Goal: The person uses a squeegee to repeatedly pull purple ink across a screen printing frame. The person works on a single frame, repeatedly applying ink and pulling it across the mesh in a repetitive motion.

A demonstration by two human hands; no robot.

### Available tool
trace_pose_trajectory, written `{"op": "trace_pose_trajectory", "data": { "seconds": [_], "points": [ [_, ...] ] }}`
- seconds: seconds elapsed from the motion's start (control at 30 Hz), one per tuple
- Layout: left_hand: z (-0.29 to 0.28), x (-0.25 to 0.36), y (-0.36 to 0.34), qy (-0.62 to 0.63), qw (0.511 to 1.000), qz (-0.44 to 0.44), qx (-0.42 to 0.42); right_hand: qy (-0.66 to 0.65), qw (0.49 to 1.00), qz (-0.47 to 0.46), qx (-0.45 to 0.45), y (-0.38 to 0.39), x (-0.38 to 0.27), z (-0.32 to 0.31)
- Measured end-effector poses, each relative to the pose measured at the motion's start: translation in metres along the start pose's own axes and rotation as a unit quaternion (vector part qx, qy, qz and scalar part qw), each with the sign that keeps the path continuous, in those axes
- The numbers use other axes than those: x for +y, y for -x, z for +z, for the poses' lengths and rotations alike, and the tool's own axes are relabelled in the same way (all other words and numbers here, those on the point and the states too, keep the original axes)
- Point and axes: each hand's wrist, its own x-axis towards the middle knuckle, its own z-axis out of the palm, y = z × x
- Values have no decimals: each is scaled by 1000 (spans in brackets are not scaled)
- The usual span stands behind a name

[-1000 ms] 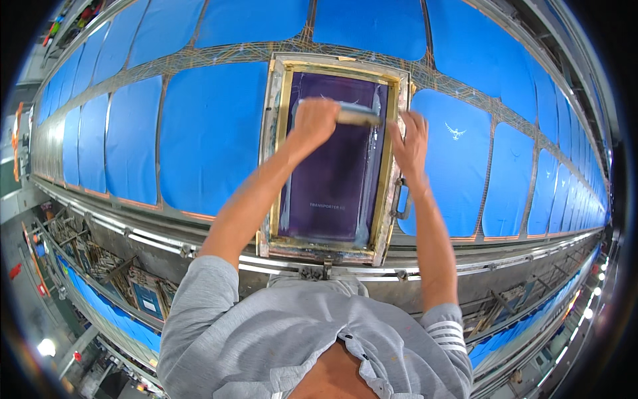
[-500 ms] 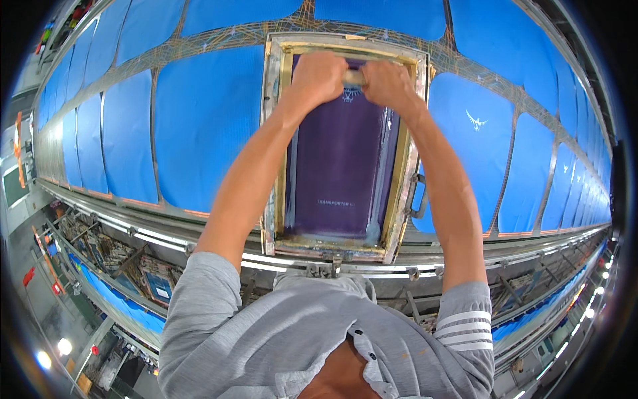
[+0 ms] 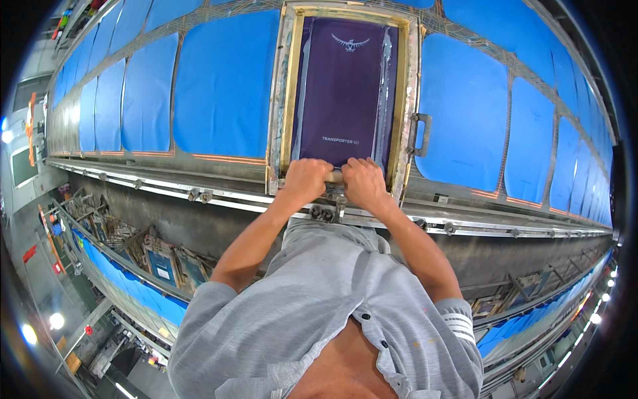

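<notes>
Pulled from the far end of the screen frame [image 3: 276, 100] to its near end, the squeegee [image 3: 337, 176] sits between the left hand [image 3: 306, 179] and right hand [image 3: 363, 181] in the head view. Both hands' fingers grip it (only a short pale stretch shows between the fists). Purple screen [image 3: 342, 93] fills the frame, with blue panels [image 3: 462, 106] on either side along the bench [image 3: 63, 136].

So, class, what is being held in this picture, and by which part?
A pale bar: the left hand and right hand close over its top, a short stretch showing between them, at the frame's near end.
</notes>
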Motion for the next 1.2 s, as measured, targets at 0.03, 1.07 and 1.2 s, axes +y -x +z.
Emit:
{"op": "trace_pose_trajectory", "data": {
  "seconds": [0.03, 1.07, 1.2],
  "points": [
    [-8, -2, -12, -24, 1000, -2, -18, -7, 999, 23, -23, -10, 5, -7],
    [-16, -5, -47, -3, 1000, -2, 14, 12, 1000, -8, -6, -42, 29, -21],
    [6, 6, 0, 9, 998, 19, 53, 3, 1000, 5, -15, 4, 2, -4]
  ]
}}
